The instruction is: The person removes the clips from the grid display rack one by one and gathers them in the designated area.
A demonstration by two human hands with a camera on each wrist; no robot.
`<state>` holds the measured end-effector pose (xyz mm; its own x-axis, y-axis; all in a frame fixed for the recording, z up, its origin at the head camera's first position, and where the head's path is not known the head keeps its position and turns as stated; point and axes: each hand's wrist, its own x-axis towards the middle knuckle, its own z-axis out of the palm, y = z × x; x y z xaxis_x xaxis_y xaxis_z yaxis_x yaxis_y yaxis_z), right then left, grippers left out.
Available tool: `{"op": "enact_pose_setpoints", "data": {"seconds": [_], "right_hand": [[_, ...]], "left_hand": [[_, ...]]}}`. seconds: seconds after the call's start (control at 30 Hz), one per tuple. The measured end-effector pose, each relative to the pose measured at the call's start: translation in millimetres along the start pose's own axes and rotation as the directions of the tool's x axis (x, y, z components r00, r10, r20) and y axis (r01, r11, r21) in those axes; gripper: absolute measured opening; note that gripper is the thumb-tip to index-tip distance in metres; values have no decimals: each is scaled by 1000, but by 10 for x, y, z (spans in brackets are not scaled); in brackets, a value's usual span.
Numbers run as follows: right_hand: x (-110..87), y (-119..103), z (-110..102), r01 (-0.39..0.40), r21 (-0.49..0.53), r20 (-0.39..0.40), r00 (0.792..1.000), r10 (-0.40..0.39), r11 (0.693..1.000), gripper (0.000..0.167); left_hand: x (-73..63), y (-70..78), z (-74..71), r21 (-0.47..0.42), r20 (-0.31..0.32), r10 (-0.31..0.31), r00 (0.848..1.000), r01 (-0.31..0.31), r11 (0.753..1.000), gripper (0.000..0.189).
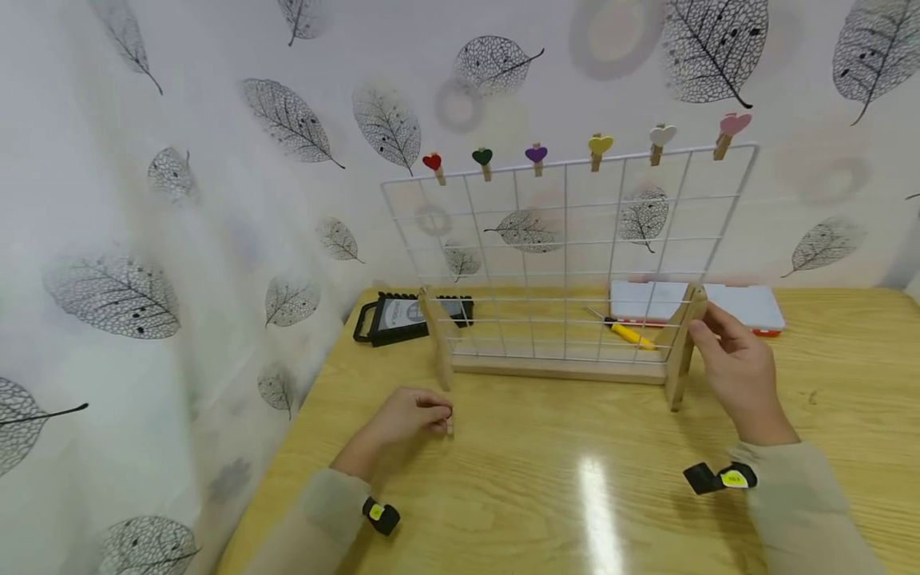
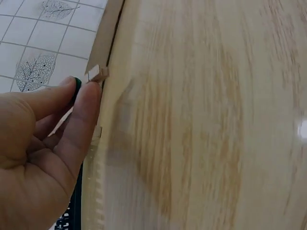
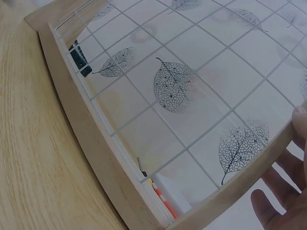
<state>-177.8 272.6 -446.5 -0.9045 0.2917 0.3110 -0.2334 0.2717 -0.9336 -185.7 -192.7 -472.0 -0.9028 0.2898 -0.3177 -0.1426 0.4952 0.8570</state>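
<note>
Two hands work at a white wire grid that stands upright in a wooden base on the desk. The right hand is at the grid's right wooden post, thumb on its front face and fingers curled round behind it, so the grip is closed on the post. The left hand rests on the desk just in front of the grid's left post; its thumb and forefinger pinch a small wooden clip, whose tip shows past the fingertips in the left wrist view.

Six heart-topped clips sit along the grid's top wire: red, green, purple, yellow, white and pink. Behind the grid, a yellow-handled tool lies on the desk, with a white box beyond it. A black case lies behind the grid's left end. The leaf-patterned wall rises behind the grid.
</note>
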Motion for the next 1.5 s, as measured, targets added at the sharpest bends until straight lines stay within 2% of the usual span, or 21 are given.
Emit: {"op": "enact_pose_setpoints", "data": {"seconds": [0.27, 0.47, 0.6, 0.67, 0.8, 0.87, 0.93, 0.97, 1.03, 1.07, 1.1, 1.13, 1.2, 1.27, 1.3, 1.33, 1.37, 1.4, 1.43, 1.47, 1.5], "right_hand": [[3, 53, -43, -6, -31, 2, 1000, 6, 999, 46], [-18, 77, -78, -14, -64, 14, 1000, 15, 998, 48], [-19, 72, -85, 5, -69, 23, 1000, -4, 998, 49], [-19, 66, -82, 11, -61, 25, 1000, -9, 998, 48], [-23, 53, -68, 17, -40, 32, 999, -16, 999, 47], [-26, 45, -56, 22, -31, 27, 999, -21, 999, 46], [-25, 41, -40, 36, -31, 19, 999, -35, 999, 45], [-21, 40, -32, 43, -30, 15, 999, -43, 999, 45], [-8, 43, -19, 53, -30, 13, 999, -52, 998, 46], [0, 48, -15, 58, -35, 20, 998, -57, 998, 47], [7, 51, -12, 61, -40, 29, 998, -60, 997, 48], [15, 54, -8, 64, -42, 38, 997, -62, 997, 49], [26, 56, 0, 72, -53, 56, 996, -69, 996, 49], [29, 51, 7, 79, -63, 73, 995, -74, 995, 49], [27, 47, 10, 79, -70, 78, 994, -74, 994, 49], [22, 45, 9, 77, -79, 84, 994, -71, 994, 50], [15, 42, 10, 75, -90, 86, 994, -67, 993, 50], [9, 43, 10, 72, -100, 85, 994, -64, 992, 50], [2, 44, 10, 70, -112, 86, 994, -61, 991, 50], [-3, 49, 13, 70, -123, 85, 995, -60, 990, 49], [-9, 55, 18, 73, -126, 87, 994, -62, 989, 48]], "left_hand": [[13, -27, 76, 97, -6, -18, 1000, 18, 995, 16], [32, -79, 103, 160, 27, -31, 999, 26, 987, 16], [34, -80, 98, 204, 43, -9, 999, 0, 979, 16], [18, -48, 58, 268, 46, 11, 999, -23, 963, 19], [-88, 181, -136, 378, 37, 59, 998, -68, 923, 27], [-153, 376, -265, 408, 11, 130, 992, -123, 905, 29], [-216, 612, -385, 417, -20, 243, 970, -213, 884, 30], [-240, 733, -441, 418, -40, 318, 947, -273, 866, 29], [-285, 1000, -537, 428, -94, 479, 873, -398, 811, 25], [-303, 1136, -583, 430, -116, 563, 818, -470, 771, 21], [-315, 1271, -627, 424, -136, 645, 752, -544, 724, 18], [-321, 1405, -669, 430, -157, 719, 677, -609, 667, 16], [-305, 1663, -745, 450, -193, 845, 499, -720, 528, 14], [-255, 1900, -800, 490, -219, 926, 309, -785, 378, 14], [-223, 2009, -820, 526, -230, 947, 224, -790, 314, 13], [-189, 2112, -830, 563, -244, 958, 150, -782, 266, 12], [-155, 2208, -839, 594, -256, 962, 90, -771, 230, 12], [-122, 2291, -849, 626, -270, 962, 45, -751, 210, 12], [-93, 2365, -859, 659, -284, 959, 14, -723, 206, 13], [-70, 2428, -874, 685, -296, 955, 4, -697, 215, 14], [-55, 2483, -891, 699, -304, 953, 16, -675, 235, 16]]}}
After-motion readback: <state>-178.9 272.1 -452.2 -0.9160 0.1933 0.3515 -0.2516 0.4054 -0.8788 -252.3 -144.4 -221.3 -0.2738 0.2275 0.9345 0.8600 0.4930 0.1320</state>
